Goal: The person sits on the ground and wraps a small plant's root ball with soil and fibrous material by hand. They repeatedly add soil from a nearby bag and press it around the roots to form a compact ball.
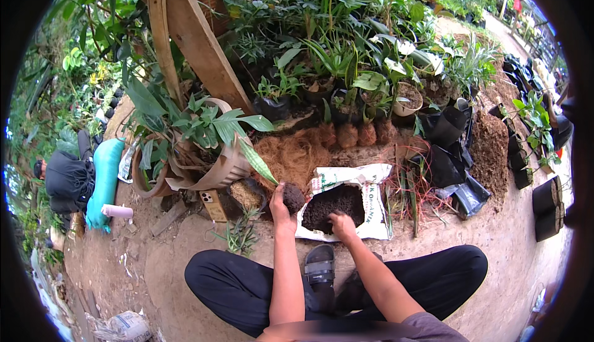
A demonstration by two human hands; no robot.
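My left hand (283, 211) holds a dark ball of soil (293, 197) from which a long, pale-speckled green leaf (258, 161) rises to the upper left. To the right, my right hand (342, 225) has its fingers in the dark soil (335, 205) of an opened white printed sack (381, 203). How far those fingers are closed, and whether they hold soil, cannot be made out. Brown coconut fibre (292, 156) lies just beyond the sack. Several fibre-wrapped root balls (347, 136) with green shoots stand in a row behind it.
Left of my hands are a black pot of tan granules (246, 194), a phone (213, 205) and large clay-coloured planters (218, 168). Red-orange strings (408, 179) and black plastic bags (445, 165) lie right. A wooden beam (199, 36) slants above. A person (69, 182) is far left.
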